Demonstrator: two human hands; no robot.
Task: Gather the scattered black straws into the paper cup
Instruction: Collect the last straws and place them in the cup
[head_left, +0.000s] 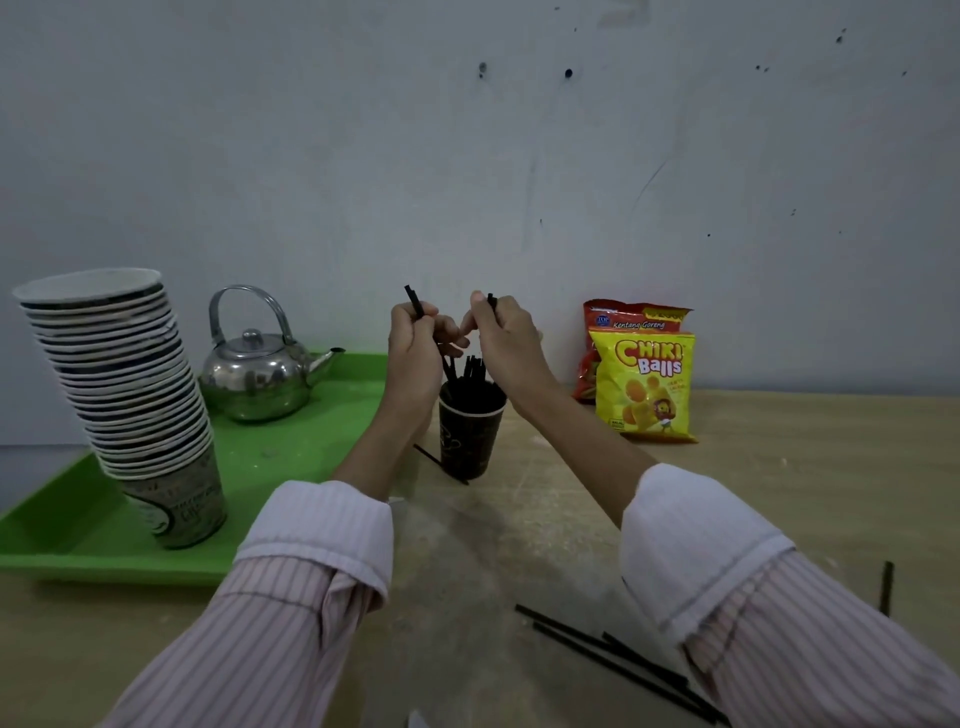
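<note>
A dark paper cup (470, 436) stands upright on the wooden table (779, 467) with several black straws (470, 375) sticking out of it. Just above the cup, my left hand (415, 343) grips a black straw (414, 300) whose top pokes up past my fingers. My right hand (501, 332) pinches another black straw (490, 300) right beside it. One loose straw (428, 456) lies on the table by the cup's base. Several more loose straws (613, 654) lie near my right sleeve, and a single one (885, 587) lies at the far right.
A green tray (291, 457) on the left carries a tall stack of paper cups (124, 395) and a steel kettle (260, 374). Two snack bags (644, 384) lean against the wall right of the cup.
</note>
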